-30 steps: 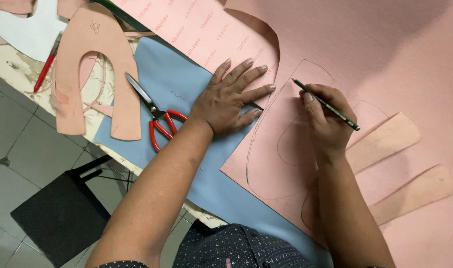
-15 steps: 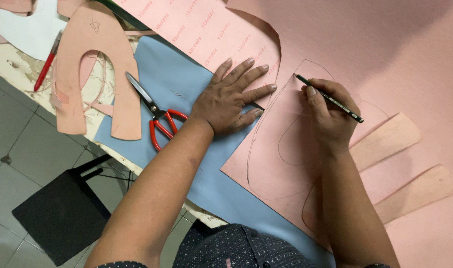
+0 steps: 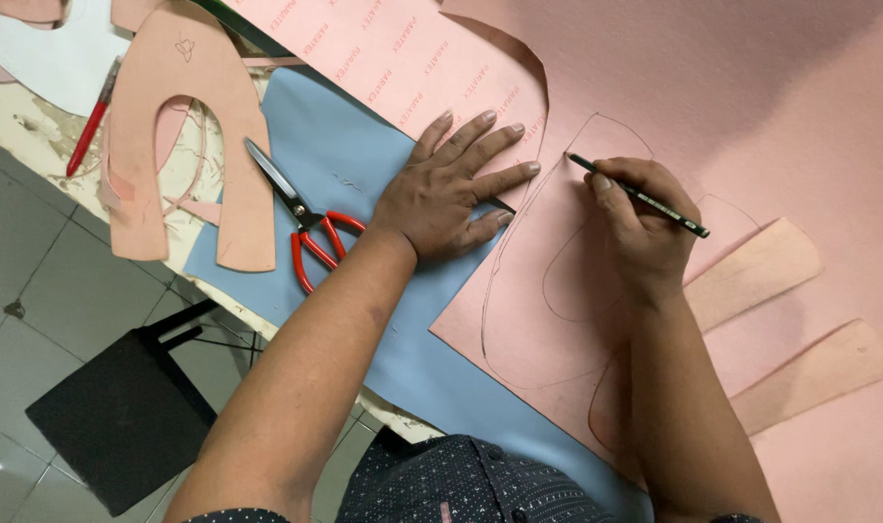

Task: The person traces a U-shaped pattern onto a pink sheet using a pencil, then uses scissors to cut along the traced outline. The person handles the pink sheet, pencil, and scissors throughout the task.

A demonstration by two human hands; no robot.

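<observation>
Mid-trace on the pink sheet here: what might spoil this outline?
The left hand presses mostly on the blue sheet, only its fingertips on the pink sheet, so the pink sheet may slip under the pencil. The right hand rests across drawn lines and might smudge them.

The big sheet (image 3: pixel 751 107) under the hands is pink, with thin dark pencil outlines on it. At 9 o'clock from it lies a plain light blue sheet (image 3: pixel 335 136). The scissors (image 3: pixel 301 221) on this blue have red handles and silver blades. The pencil (image 3: pixel 640 197) is dark green. At 10 o'clock, the arch-shaped template (image 3: pixel 185 107) is salmon pink, and the pen (image 3: pixel 91 121) is red. The shirt (image 3: pixel 471 479) is dark navy with small white dots. The stool (image 3: pixel 112 407) is black, the floor tiles (image 3: pixel 25 242) grey.
</observation>
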